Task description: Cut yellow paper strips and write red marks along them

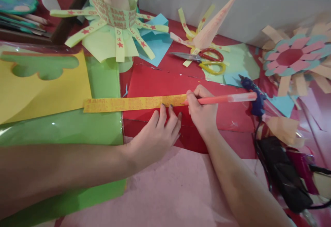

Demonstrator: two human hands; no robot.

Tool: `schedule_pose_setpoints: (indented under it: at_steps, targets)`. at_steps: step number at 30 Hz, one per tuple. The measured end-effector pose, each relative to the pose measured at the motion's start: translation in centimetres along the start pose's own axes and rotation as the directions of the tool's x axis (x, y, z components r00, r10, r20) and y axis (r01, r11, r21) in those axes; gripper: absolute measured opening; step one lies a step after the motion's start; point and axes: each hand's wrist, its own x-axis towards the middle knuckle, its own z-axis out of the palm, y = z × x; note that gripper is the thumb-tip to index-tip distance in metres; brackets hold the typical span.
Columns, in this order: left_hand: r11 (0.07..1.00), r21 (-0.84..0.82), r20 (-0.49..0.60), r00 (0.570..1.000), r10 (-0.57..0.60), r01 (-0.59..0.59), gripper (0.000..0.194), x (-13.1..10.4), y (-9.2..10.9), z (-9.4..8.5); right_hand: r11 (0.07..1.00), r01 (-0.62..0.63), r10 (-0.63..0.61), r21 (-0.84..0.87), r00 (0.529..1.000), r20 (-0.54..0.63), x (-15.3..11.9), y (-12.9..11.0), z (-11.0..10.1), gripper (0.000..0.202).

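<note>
A long yellow paper strip (124, 104) covered in rows of small reddish writing lies across a red sheet (165, 82), its left end over green and yellow paper. My left hand (157, 134) rests below the strip, its fingers apart and the fingertips touching the strip's lower edge. At the strip's right end my right hand (203, 111) is closed round a coral-red pen (222, 99), which lies nearly level with its tip on the paper. The right end of the strip is partly hidden by that hand.
Red-and-yellow scissors (207, 59) lie behind the strip beside a small paper cone (217, 27). A paper crown (117, 16) stands back left. To the right are a blue glue gun (256, 96), a paper flower (289, 58) and a black pouch (283, 171).
</note>
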Motion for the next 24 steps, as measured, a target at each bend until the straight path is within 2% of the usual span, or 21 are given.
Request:
schedule_pose_setpoints:
  at_steps: [7,15,24]
  targets:
    - [1.000,-0.005,0.001,1.000,-0.004,0.004,0.044,0.10,-0.04,0.10,0.990,0.094,-0.096,-0.101,0.995,-0.016,0.03,-0.04,0.10,0.033]
    - [1.000,-0.008,0.005,1.000,0.004,-0.004,0.045,0.12,0.06,0.02,0.999,0.032,-0.031,-0.037,0.999,0.022,0.03,-0.05,-0.13,0.034]
    - [1.000,-0.010,0.010,1.000,0.006,-0.006,0.045,0.14,0.00,0.02,0.998,0.031,-0.032,-0.055,0.999,-0.023,0.04,-0.12,-0.03,0.034]
